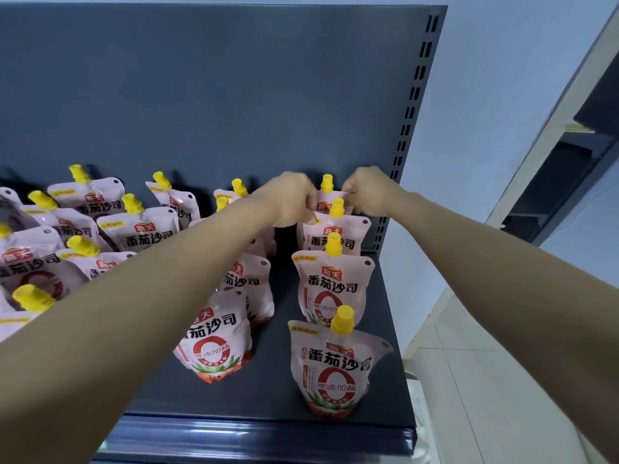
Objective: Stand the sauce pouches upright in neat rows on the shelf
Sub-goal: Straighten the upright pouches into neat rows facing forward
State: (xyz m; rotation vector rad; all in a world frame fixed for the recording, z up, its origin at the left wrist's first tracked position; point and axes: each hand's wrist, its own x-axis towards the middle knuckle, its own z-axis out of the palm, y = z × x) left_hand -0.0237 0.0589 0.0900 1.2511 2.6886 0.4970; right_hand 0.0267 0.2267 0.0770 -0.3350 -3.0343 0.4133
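Pinched between left hand and right hand: top corners of the rear pouch, centre right of frame. Three pouches stand upright before it.

A pale wall is seen at the right. Below it a light tiled floor is shown, crossed by thin joints. A cream frame is set slanting across the upper right, and a dark unit is seen just beyond it, its contents not made out. Something white is glimpsed low down, too little to be named
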